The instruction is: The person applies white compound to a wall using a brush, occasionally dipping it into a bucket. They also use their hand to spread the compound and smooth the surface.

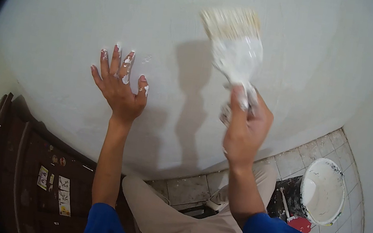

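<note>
My left hand (pixel 124 84) lies against the pale wall (pixel 163 13) with its fingers spread, and white paint coats several fingertips. Small white marks show on the wall beside its thumb. My right hand (pixel 247 125) is wrapped round the handle of a wide brush (pixel 238 52) covered in white paint. The brush's pale bristles point up and are slightly blurred. It is in front of the wall, right of my left hand, and casts a shadow there; whether the bristles touch the wall I cannot tell. White paint is also on my right thumb and fingers.
A white bucket (pixel 326 193) with pale paint inside stands on the tiled floor (pixel 289 162) at the lower right. Beside it are a dark container and a red object (pixel 299 224) with a light handle. Dark wooden furniture (pixel 29 166) with stickers fills the lower left.
</note>
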Tool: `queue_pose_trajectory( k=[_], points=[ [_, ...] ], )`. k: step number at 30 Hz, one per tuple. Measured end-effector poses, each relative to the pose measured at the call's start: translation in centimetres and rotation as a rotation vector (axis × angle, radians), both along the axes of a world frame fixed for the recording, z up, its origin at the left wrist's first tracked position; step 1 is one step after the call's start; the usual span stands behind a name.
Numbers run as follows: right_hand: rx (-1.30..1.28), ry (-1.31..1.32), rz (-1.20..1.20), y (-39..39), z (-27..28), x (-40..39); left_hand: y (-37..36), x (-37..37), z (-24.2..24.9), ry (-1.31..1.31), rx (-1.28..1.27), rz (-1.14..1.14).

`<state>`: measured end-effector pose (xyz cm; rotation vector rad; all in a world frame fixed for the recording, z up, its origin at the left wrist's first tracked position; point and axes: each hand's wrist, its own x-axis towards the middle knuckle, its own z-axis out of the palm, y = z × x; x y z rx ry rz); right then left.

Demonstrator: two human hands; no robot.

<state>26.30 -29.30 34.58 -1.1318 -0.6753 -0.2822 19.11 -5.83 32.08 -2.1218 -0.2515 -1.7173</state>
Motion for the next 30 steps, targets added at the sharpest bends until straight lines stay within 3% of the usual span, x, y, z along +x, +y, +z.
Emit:
queue_pose_trajectory(
  k=[4, 6, 12, 14, 15, 21, 24, 27, 30],
  points=[
    [-0.08, 0.021, 0.039, 5.0, 1.1, -0.5, 0.1, -0.3, 0.0, 0.021, -0.006, 0.002],
    [-0.098, 0.039, -0.024, 6.8, -2.4, -0.7, 0.2, -0.5, -0.1, 0.037, 0.001, -0.009],
    [-0.427, 0.333, 0.1, 4.1, -16.3, -4.3, 0.5, -0.4, -0.3, 0.024, 0.006, -0.036],
    [-0.351, 0.409, 0.155, 2.6, -17.2, -4.8, 0.3, -0.3, -0.4, 0.017, -0.004, -0.034],
    [-0.309, 0.443, 0.183, 2.2, -17.3, -4.7, 0.2, -0.3, -0.4, 0.017, -0.009, -0.028],
    [-0.023, 0.078, 0.084, 4.1, -4.7, -1.7, 0.2, -0.2, -0.5, 0.017, -0.018, -0.032],
    [-0.09, 0.138, 0.141, 6.5, -4.0, -0.2, 0.3, -0.3, -0.4, 0.021, -0.011, -0.042],
    [-0.231, 0.127, 0.036, 5.8, -9.0, -1.9, 0.4, -0.4, -0.5, 0.036, -0.009, -0.048],
    [-0.432, 0.352, 0.123, 3.6, -17.2, -3.9, 0.5, -0.5, -0.5, 0.034, -0.008, -0.042]
  ],
)
